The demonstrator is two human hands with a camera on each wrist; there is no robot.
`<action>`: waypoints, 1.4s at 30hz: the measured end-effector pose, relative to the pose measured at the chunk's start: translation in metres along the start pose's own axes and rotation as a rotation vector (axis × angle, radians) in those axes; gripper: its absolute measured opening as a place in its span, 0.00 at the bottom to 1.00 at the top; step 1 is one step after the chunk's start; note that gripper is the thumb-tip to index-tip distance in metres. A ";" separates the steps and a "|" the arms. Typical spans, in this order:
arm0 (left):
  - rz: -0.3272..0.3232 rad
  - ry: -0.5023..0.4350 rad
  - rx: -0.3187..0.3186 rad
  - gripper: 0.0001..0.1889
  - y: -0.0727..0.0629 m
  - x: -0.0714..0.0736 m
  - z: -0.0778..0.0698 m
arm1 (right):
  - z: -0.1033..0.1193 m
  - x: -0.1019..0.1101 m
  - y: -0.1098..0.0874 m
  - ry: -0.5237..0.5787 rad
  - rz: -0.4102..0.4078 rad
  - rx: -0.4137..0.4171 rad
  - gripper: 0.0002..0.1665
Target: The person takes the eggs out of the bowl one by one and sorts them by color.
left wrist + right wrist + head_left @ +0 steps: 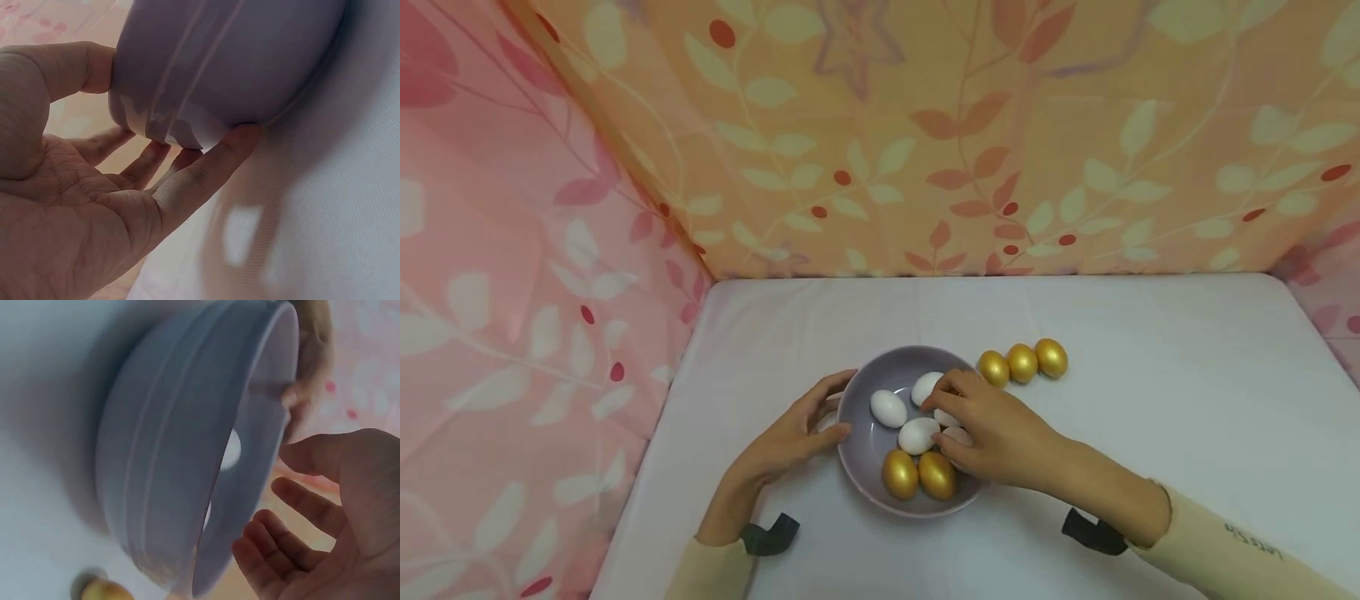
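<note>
A mauve bowl (pixel 868 467) rests on the white-covered table and holds several white eggs (pixel 888 408) along with two gold eggs (pixel 937 477) at its near side. My left hand (pixel 786 442) steadies the bowl from the left. Its thumb and spread, fairly straight fingertips touch the outer wall (pixel 206 62). Over the right part of the bowl hovers my right hand (pixel 996 429), hiding some white eggs beneath it. In the right wrist view, the right hand's fingers (pixel 312 509) are loosely bent and apart, with nothing between them.
Three gold eggs (pixel 1022 363) sit in a row on the table, just beyond the bowl's right rim. Patterned cloth walls (pixel 880 167) stand behind the table and at both sides. A dark strap end (pixel 771 535) sticks out from each wrist.
</note>
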State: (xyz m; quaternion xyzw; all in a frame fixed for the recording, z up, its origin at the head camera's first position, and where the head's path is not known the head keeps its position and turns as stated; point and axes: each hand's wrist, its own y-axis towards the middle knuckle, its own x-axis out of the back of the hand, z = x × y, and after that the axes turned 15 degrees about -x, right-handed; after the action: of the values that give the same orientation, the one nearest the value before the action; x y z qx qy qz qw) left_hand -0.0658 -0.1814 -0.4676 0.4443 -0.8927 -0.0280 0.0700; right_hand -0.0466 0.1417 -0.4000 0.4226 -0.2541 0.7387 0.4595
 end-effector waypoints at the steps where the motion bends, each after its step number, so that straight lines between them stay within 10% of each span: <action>1: -0.004 0.004 -0.001 0.38 -0.001 0.000 0.000 | 0.002 -0.001 0.001 -0.004 0.033 0.015 0.15; 8: -0.024 -0.001 -0.011 0.38 -0.010 0.001 -0.003 | 0.020 -0.012 0.006 -0.032 0.267 0.079 0.13; 25: -0.001 -0.016 -0.015 0.38 -0.002 0.000 -0.007 | 0.029 -0.023 0.009 -0.183 0.371 0.074 0.11; 42: -0.004 -0.014 -0.019 0.38 0.001 -0.004 -0.005 | 0.011 -0.003 0.009 0.003 0.464 0.075 0.23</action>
State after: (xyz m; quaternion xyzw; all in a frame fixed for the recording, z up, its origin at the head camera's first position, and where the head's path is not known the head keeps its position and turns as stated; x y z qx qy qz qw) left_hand -0.0637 -0.1777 -0.4633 0.4454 -0.8918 -0.0398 0.0682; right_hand -0.0500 0.1274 -0.3964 0.3685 -0.3164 0.8340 0.2617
